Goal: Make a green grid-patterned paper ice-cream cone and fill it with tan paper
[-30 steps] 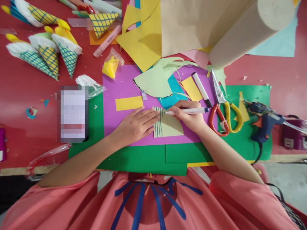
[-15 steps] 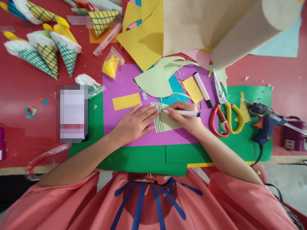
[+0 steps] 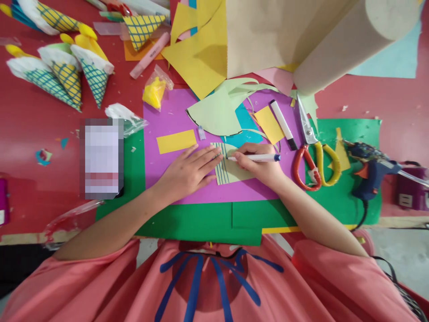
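My right hand (image 3: 259,164) grips a white marker pen (image 3: 264,158) with a blue end, its tip on a pale green piece of paper (image 3: 237,174). Several dark blue parallel lines run down the left part of that paper. My left hand (image 3: 192,170) lies flat with fingers stretched, the fingertips resting on the paper's left edge. Both hands are over a purple sheet (image 3: 201,196). Just above them are a yellow paper strip (image 3: 177,141), a pale green fan-shaped piece (image 3: 214,112), a yellow rectangle (image 3: 269,125) and a white marker with a black cap (image 3: 283,123).
Scissors (image 3: 310,134) with red and yellow handles and a blue glue gun (image 3: 368,176) lie at the right. A blurred-out phone-like object (image 3: 102,158) is at the left. Paper ice cream cones (image 3: 95,71) lie at the upper left. A large pale roll (image 3: 348,49) stands at the upper right.
Both hands keep nearly the same place. The pen tip stays by the rightmost lines, with barely any visible shift; the whole view has moved very slightly.
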`<state>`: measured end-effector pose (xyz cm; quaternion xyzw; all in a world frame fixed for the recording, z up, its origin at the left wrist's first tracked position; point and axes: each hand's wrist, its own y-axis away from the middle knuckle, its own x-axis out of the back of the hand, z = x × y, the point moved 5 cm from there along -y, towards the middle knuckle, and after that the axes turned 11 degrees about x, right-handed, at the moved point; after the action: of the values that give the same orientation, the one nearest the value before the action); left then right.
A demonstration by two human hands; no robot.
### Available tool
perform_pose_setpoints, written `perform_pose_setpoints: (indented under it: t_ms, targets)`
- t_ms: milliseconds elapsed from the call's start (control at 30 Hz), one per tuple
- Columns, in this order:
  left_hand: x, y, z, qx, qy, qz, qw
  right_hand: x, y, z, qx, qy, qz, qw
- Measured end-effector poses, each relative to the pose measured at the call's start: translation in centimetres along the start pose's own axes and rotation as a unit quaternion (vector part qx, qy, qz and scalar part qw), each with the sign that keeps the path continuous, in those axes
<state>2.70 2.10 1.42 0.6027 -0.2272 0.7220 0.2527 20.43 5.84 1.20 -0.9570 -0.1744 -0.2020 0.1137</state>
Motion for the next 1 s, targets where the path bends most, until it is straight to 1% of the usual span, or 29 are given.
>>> perform_pose_setpoints:
  t_ms: [133,400,533,700,1000]
  targets:
    - [-0.04,-0.02,-0.03,0.003,0.0,-0.001,1.0,-0.05,-0.04,-0.06,-0.008,0.007,-0.007,1.0]
    - [-0.02,0.02,-0.02,0.003,0.012,0.005,1.0,-0.12,0.03,-0.12,-0.003,0.004,-0.023,1.0]
    - [-0.06,0.03,-0.06,0.004,0.019,0.003,1.0,-0.18,0.11,-0.21,0.003,-0.01,-0.035,0.999]
    - [-0.12,0.02,-0.13,0.007,0.028,0.0,1.0,-0.35,0.13,-0.39,-0.005,-0.027,-0.044,0.999]
    - [-0.02,-0.05,-0.03,0.004,0.01,-0.001,1.0,-0.59,0.35,-0.43,-0.015,-0.039,-0.071,0.997]
